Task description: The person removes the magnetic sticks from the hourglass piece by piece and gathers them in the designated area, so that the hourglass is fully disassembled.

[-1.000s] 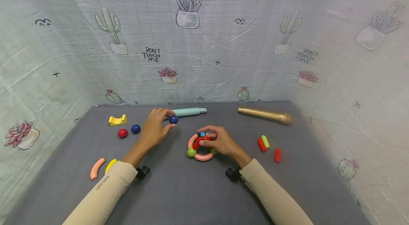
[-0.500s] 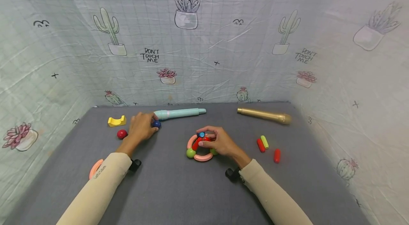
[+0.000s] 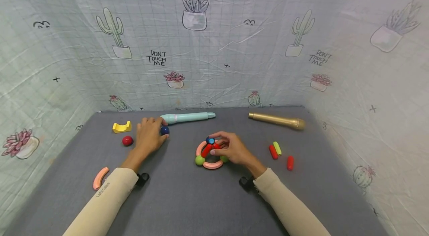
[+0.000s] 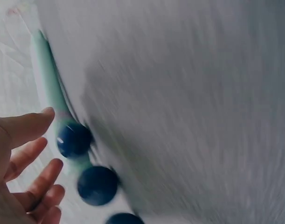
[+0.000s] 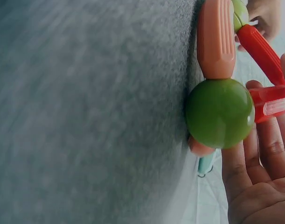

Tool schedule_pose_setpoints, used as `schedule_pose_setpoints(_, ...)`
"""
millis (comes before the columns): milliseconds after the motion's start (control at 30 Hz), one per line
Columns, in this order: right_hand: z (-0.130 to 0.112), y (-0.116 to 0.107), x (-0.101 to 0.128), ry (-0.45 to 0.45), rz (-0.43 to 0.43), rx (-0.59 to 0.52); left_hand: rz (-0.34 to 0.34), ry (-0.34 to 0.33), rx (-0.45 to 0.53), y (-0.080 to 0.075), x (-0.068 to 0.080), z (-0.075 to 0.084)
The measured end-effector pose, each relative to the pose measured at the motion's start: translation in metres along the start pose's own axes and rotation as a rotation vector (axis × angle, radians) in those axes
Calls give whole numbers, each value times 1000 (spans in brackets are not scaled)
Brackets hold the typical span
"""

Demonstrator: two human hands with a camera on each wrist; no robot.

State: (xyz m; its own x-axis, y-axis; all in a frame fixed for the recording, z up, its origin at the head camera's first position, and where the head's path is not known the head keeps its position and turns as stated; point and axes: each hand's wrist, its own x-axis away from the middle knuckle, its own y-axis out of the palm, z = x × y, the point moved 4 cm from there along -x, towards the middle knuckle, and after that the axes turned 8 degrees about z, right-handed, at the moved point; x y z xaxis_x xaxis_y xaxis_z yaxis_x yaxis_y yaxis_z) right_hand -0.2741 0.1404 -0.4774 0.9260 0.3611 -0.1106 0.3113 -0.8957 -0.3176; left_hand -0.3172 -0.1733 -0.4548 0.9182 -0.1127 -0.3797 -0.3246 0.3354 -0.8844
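My left hand [image 3: 147,135] is over the back left of the table, beside a dark blue ball [image 3: 164,130]. In the left wrist view its thumb and fingers are spread and appear apart from the nearest blue ball [image 4: 74,140]; a second blue ball [image 4: 98,185] and part of a third lie below. My right hand [image 3: 231,148] pinches a red rod [image 3: 206,150] of a ball-and-rod toy frame. That frame has a ring of pink curved rods [image 3: 213,165] and green balls [image 3: 200,160]. Red rods rise from it toward a blue ball [image 3: 210,140] on top.
A yellow notched block [image 3: 122,127], red ball [image 3: 127,140] and pink curved rod [image 3: 100,178] lie left. Behind are a teal tube [image 3: 191,117] and a gold microphone-shaped object [image 3: 276,120]. Red rods [image 3: 290,163] and a yellow-green rod [image 3: 277,148] lie right.
My left hand has carried a blue ball leftward and down, and let it go beside the other blue balls. The right hand has stayed at the toy frame.
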Motion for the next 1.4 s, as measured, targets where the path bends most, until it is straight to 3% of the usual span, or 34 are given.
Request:
schedule_pose_setpoints(167, -1, -7, 5, -15, 30, 20, -15, 51, 138, -5, 14, 36)
schedule_pose_setpoints(333, 0, -13, 9, -40, 58, 80, -140, 114, 307, 1, 31, 70)
schedule_pose_setpoints(500, -1, -15, 11, -37, 43, 151, -267, 132, 411, 14, 43, 90)
schedule_pose_setpoints(733, -6, -13, 12, -53, 43, 266, -304, 124, 454, 29, 49, 99)
schedule_pose_setpoints(933, -10, -12, 14, -70, 90, 324, -299, 120, 465, 31, 50, 100)
schedule_pose_setpoints(1200, -8, -15, 18, -89, 203, 343, -297, 117, 458, 33, 54, 98)
schedule_pose_setpoints(1400, 0, -38, 30, -31, 315, 364, -305, 92, 467, 32, 56, 100)
